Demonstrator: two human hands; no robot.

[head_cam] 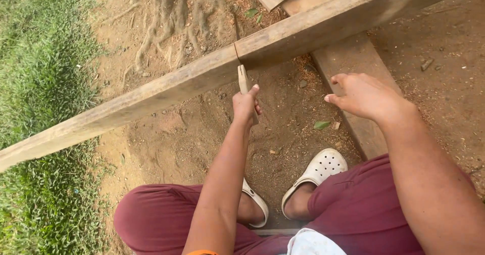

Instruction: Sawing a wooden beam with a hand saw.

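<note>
Here the left hand (246, 105) is closed around the wooden handle (243, 79) of a handsaw, and the thin blade (236, 53) goes up from it into a cut in the long wooden beam (166, 88); the beam lies in front of the person, a little beyond both hands, and its long axis runs from the lower left to the upper right of the view; the blade crosses this axis nearly at a right angle, so the saw stands across the grain; the left hand is the nearer one to the cut, directly below it; the right hand (361, 96) holds nothing, its fingers loosely spread, and it hovers over a second plank (353, 63) which passes under the beam; whether it touches this plank I cannot tell; the ground (283, 128) below is bare soil with sawdust, and grass (45, 58) grows at the left.
</note>
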